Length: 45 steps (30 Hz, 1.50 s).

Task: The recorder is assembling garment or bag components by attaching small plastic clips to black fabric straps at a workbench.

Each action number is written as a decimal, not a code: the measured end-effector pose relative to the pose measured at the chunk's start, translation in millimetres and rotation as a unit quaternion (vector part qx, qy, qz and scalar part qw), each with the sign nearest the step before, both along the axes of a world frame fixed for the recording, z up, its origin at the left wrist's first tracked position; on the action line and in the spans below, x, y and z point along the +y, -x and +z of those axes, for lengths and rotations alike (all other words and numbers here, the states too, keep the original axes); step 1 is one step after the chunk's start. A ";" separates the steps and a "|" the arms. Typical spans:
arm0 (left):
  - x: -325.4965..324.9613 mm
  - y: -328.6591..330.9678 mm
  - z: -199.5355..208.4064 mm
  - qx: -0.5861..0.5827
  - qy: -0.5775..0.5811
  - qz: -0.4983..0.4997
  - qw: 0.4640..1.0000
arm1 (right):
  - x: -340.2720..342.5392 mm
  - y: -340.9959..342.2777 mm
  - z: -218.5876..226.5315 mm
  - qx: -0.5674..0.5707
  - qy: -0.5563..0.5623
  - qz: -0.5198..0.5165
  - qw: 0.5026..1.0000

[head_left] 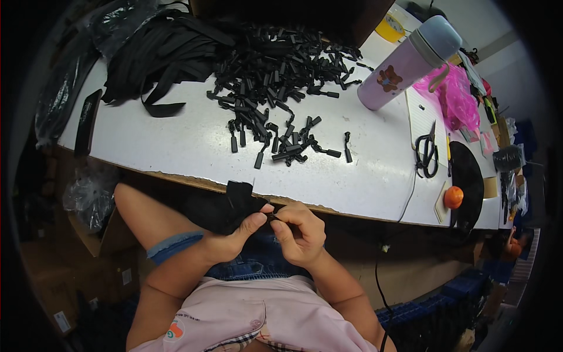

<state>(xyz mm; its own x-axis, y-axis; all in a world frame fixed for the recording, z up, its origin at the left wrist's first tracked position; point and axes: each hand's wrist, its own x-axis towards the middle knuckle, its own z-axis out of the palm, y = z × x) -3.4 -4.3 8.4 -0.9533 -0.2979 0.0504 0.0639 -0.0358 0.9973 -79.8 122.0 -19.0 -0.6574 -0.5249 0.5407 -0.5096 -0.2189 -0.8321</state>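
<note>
Just off the table's front edge, above my lap, my left hand is closed on a piece of black fabric. One squarish end of the fabric sticks up against the table edge. My right hand meets it, thumb and forefinger pinched on a small dark piece at the fabric's right end. The fingertips hide most of that piece, so its kind is unclear. Beyond the hands lies a heap of small black pieces that look like zipper pulls, with several spread toward me.
Black straps are piled at the far left, near a black phone-like slab. A lilac bottle stands at the right. Black-handled scissors, an orange fruit and a thin cable lie along the right side of the white table.
</note>
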 end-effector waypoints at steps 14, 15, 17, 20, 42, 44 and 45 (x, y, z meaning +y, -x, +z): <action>-15.0 3.9 -7.5 -0.072 -0.101 0.032 0.992 | -2.1 0.8 2.1 0.069 -0.199 0.020 0.977; -15.6 3.3 -5.9 -0.100 -0.103 0.024 0.989 | -7.5 -0.4 11.8 0.087 -0.148 -0.032 0.985; -13.7 4.9 -7.0 -0.055 -0.112 0.006 0.992 | -13.8 2.9 26.3 0.104 -0.098 -0.088 0.986; -12.3 4.6 -13.6 -0.071 -0.150 -0.078 0.983 | -16.8 11.1 29.9 0.262 -0.108 -0.066 0.957; 1.9 2.8 -15.4 0.062 -0.041 -0.034 0.997 | 4.8 13.5 11.0 -0.386 -0.035 0.131 0.913; 6.7 4.7 -11.0 -0.047 -0.294 -0.009 0.955 | -1.7 32.7 25.9 0.053 -0.151 -0.061 0.985; 4.1 8.9 -10.0 -0.070 -0.356 -0.018 0.932 | -6.6 45.2 18.9 0.189 -0.200 -0.192 0.942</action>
